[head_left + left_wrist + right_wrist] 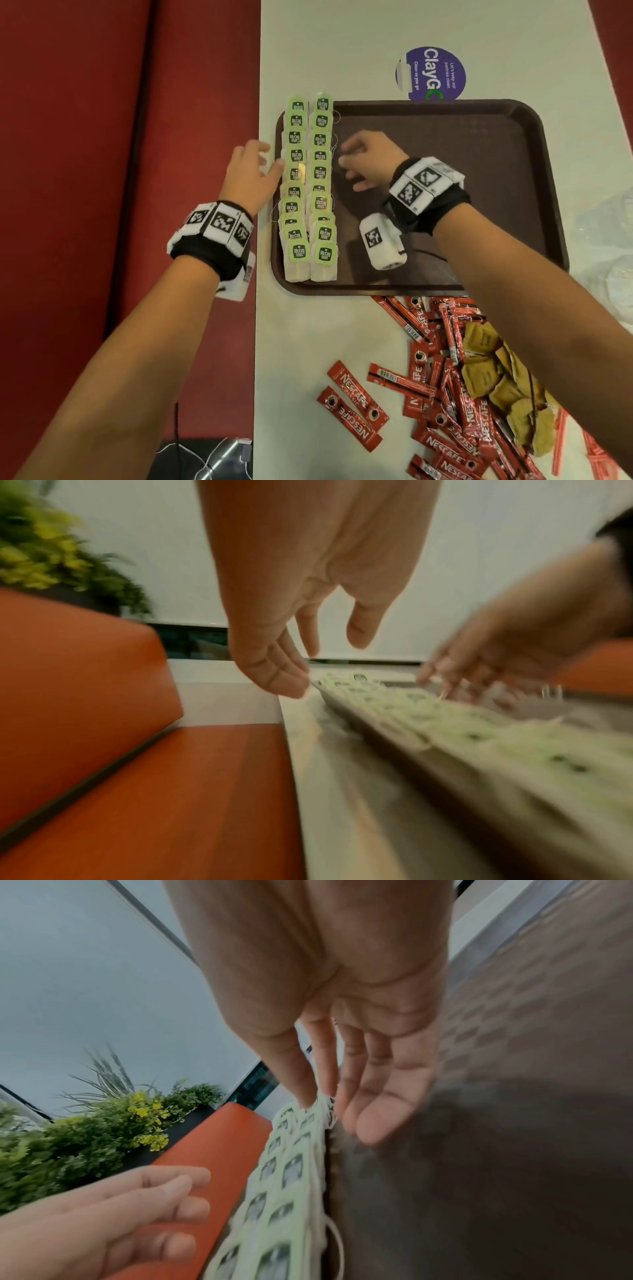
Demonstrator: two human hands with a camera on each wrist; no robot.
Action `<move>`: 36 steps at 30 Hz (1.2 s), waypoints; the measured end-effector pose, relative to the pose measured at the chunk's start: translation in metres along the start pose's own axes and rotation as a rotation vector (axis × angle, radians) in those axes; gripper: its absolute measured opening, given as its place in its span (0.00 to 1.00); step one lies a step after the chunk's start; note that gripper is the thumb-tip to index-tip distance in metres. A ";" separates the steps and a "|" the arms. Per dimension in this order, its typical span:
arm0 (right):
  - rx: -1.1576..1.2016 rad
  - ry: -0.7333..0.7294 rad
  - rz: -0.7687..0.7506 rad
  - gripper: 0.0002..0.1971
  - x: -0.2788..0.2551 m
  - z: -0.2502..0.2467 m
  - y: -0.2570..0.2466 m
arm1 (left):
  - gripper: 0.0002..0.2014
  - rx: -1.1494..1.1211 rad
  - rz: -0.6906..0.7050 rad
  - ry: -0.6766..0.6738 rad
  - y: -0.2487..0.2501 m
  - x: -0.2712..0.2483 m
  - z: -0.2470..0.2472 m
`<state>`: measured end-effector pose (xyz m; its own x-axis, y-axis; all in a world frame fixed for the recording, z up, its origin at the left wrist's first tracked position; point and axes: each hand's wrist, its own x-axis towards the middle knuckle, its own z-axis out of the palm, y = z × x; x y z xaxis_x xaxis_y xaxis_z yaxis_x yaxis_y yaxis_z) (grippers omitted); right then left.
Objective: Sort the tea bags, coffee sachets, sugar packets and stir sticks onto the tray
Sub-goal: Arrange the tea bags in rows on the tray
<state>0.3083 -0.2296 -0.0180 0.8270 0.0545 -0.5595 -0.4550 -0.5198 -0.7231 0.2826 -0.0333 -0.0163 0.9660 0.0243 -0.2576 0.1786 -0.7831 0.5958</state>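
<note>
On the left side of the brown tray (496, 144), green-tagged tea bags (308, 192) lie in two neat overlapping rows that run from the near rim to the far rim, the farthest bags hanging over the far edge. The left hand (248, 171) is at the tray's left rim, fingers straight and loosely spread, their tips at the outer row of tea bags; it holds nothing. The right hand (368, 157) is over the tray just right of the inner row, fingers relaxed and slightly bent, its fingertips (308, 1096) at the edge of that row; it too grips nothing. Both wrist views are blurred, so actual contact with the bags cannot be told for sure.

The tray sits on a pale desk (342, 51). In front of it, on the desk, lies a loose heap of red coffee sachets (442, 394), some scattered apart toward the left. Brown sugar packets (486, 370) sit among them, partly hidden by the right forearm, and thin red-striped stir sticks (558, 442) lie at the heap's right edge. A purple round sticker (433, 73) is on the desk beyond the tray.
</note>
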 end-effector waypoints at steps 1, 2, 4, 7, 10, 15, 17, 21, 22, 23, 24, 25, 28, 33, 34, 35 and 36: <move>0.016 -0.055 0.025 0.16 -0.012 0.004 0.005 | 0.19 -0.040 -0.045 -0.035 -0.003 -0.011 -0.001; 0.021 -0.108 0.045 0.16 -0.023 0.008 0.010 | 0.19 -0.076 -0.090 -0.086 -0.007 -0.022 0.000; 0.017 -0.170 0.069 0.15 -0.041 0.019 0.019 | 0.20 -0.128 -0.150 -0.148 -0.015 -0.045 0.005; 0.015 -0.143 0.077 0.16 -0.056 0.034 0.030 | 0.21 -0.083 -0.135 -0.110 -0.022 -0.065 0.015; 0.007 -0.094 0.052 0.16 -0.061 0.042 0.033 | 0.21 -0.064 -0.100 -0.062 -0.018 -0.069 0.021; 0.021 -0.072 0.036 0.16 -0.063 0.048 0.034 | 0.22 -0.084 -0.099 -0.033 -0.014 -0.070 0.025; 0.033 -0.060 0.038 0.15 -0.064 0.048 0.034 | 0.22 -0.105 -0.103 -0.016 -0.014 -0.071 0.026; 0.059 -0.054 0.042 0.16 -0.064 0.048 0.035 | 0.21 -0.129 -0.093 -0.003 -0.018 -0.075 0.030; 0.059 -0.054 0.039 0.16 -0.064 0.049 0.035 | 0.21 -0.126 -0.087 -0.001 -0.018 -0.075 0.031; 0.057 -0.055 0.035 0.15 -0.065 0.049 0.035 | 0.21 -0.123 -0.082 0.002 -0.018 -0.076 0.032; 0.053 -0.056 0.029 0.15 -0.065 0.050 0.035 | 0.21 -0.122 -0.078 0.003 -0.018 -0.076 0.032; 0.051 -0.056 0.024 0.14 -0.066 0.050 0.034 | 0.21 -0.125 -0.077 0.005 -0.018 -0.076 0.032; 0.067 -0.044 0.013 0.16 -0.069 0.050 0.035 | 0.22 -0.144 -0.076 0.022 -0.019 -0.078 0.031; 0.128 -0.021 0.031 0.19 -0.076 0.051 0.035 | 0.21 -0.160 -0.093 0.029 -0.021 -0.087 0.033; 0.135 -0.016 0.037 0.19 -0.076 0.052 0.035 | 0.21 -0.162 -0.094 0.028 -0.021 -0.088 0.034; 0.137 -0.008 0.039 0.19 -0.077 0.054 0.034 | 0.21 -0.160 -0.092 0.029 -0.020 -0.089 0.034; 0.139 0.001 0.039 0.19 -0.077 0.055 0.034 | 0.21 -0.156 -0.091 0.028 -0.019 -0.090 0.034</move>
<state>0.2109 -0.2051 -0.0219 0.8081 0.0354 -0.5880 -0.5282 -0.3985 -0.7499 0.1860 -0.0417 -0.0307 0.9489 0.1095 -0.2958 0.2901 -0.6713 0.6821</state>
